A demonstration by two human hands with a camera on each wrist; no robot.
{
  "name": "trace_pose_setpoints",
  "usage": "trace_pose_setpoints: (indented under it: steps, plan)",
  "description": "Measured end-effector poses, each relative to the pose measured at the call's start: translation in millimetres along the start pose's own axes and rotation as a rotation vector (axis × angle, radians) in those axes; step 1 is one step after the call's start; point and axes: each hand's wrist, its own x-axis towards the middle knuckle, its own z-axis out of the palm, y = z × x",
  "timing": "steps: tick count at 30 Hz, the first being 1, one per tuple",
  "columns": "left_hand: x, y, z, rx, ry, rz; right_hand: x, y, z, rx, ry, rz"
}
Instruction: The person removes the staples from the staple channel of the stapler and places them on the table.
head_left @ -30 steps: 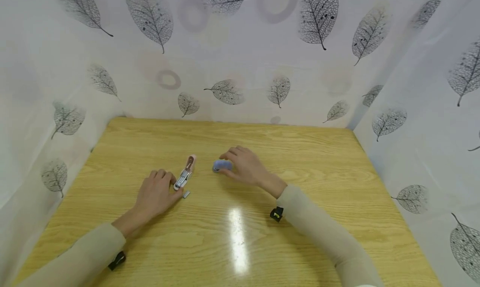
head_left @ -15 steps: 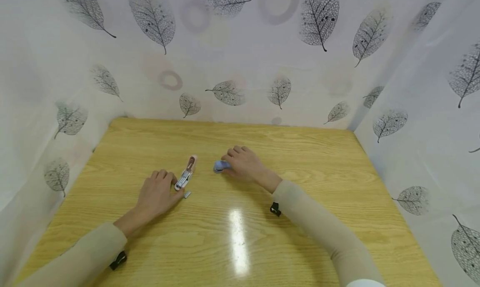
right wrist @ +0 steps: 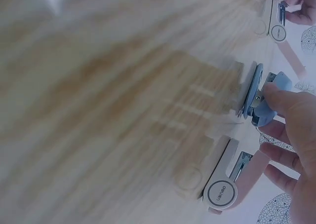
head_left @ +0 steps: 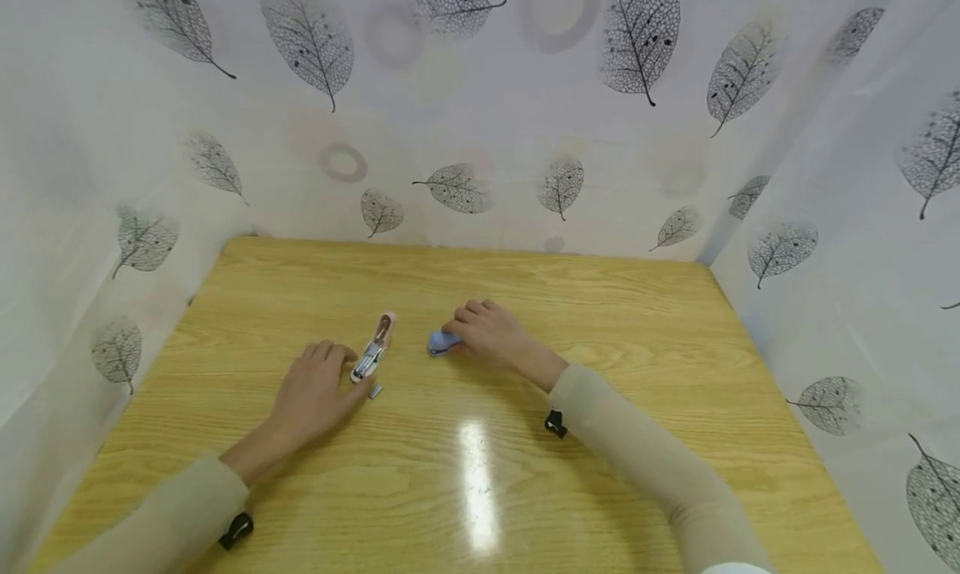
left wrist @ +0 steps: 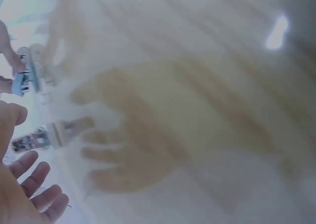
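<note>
A small blue stapler is pinched between the thumb and fingers of my right hand. In the right wrist view this blue stapler shows its metal inner parts and flat base. My left hand lies to the left of a pink and white stapler, which is opened out with its metal tray showing. Its thumb and index finger are spread at the near end of that stapler, and the other fingers look relaxed. A short grey strip, apparently staples, lies by the left thumb.
The wooden table reaches back to a leaf-printed curtain, which also covers both sides. In the right wrist view, another pink and white stapler appears below the right fingers; the head view does not show it.
My right hand has closed round the blue stapler and shifted it slightly towards me, turning it a little. The left hand stays almost still beside the opened stapler.
</note>
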Motion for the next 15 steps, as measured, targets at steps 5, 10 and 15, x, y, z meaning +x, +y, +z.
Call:
trace_pose_setpoints:
  steps: [5,10,15]
  plan:
    - [2.9,12.3,-0.6,-0.043,0.043,0.051,-7.4,-5,-2,-0.008,0.023,-0.034]
    - [6.1,26.0,6.4,-0.024,0.070,0.147,-14.4,-11,-5,-0.021,0.064,-0.072]
    - [7.9,41.3,16.2,-0.017,0.067,0.216,-20.5,-17,-5,-0.040,0.080,-0.104]
